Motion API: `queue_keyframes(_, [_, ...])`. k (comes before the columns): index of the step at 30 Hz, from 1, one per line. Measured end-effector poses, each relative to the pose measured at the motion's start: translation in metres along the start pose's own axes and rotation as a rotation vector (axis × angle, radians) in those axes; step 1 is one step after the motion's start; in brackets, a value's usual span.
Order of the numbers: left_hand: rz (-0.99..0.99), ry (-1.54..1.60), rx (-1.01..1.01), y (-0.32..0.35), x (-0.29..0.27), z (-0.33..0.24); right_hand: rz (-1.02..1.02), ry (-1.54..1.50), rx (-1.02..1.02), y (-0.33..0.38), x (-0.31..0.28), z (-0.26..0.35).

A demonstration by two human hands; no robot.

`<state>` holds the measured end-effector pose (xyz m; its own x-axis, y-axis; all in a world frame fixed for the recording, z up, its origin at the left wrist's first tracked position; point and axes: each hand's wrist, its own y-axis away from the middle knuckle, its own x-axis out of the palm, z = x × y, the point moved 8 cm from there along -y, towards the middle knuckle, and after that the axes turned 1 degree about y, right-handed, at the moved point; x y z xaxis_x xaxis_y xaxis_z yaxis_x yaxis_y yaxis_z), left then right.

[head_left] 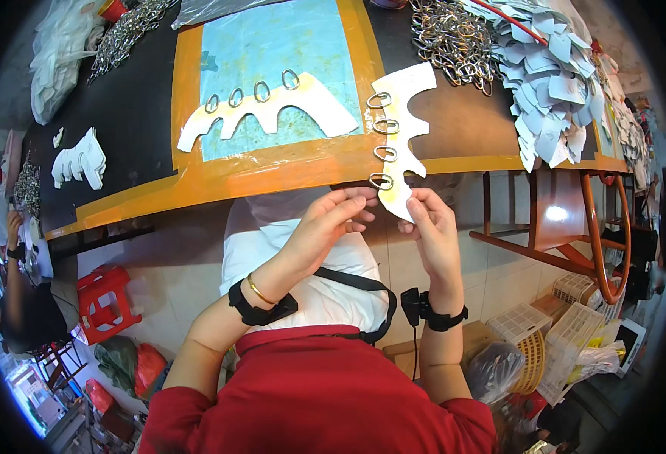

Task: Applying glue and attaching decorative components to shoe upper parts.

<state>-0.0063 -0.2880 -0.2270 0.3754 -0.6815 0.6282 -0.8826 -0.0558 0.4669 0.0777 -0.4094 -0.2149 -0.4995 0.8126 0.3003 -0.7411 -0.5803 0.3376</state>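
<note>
A white scalloped piece (403,136) with yellowish patches hangs partly over the table's front edge. Its lower end is pinched between the thumb and fingers of my right hand (431,225). Along its left side sit several oval metal rings (385,153). My left hand (331,218) is beside that lower end, thumb pressed toward the index finger and the other fingers curled; whatever it pinches is too small to make out. A second white scalloped piece (250,115) with several rings along its upper edge lies on the blue sheet (287,38).
Chain-like piles of metal rings (454,41) lie at the table's back, beside a heap of grey-white pieces (552,91). More white pieces (80,163) are at the left. Below stand a red stool (106,303), a wooden chair (564,216) and baskets (531,356). Another person (26,310) sits far left.
</note>
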Motion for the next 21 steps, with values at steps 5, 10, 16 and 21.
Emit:
queue_keyframes(5, [0.105,0.178,0.017,-0.006,0.014,-0.002,0.024,-0.047,0.075,0.005,0.004,0.001])
queue_keyframes(10, [0.381,0.379,-0.077,-0.022,0.029,0.019,0.058,-0.097,0.098,0.010,0.002,-0.004])
queue_keyframes(16, [0.417,0.379,-0.084,-0.023,0.035,0.022,0.050,-0.061,0.122,0.016,-0.002,-0.007])
queue_keyframes(21, [0.407,0.388,-0.074,-0.025,0.032,0.022,0.051,-0.001,0.113,0.016,-0.001,-0.007])
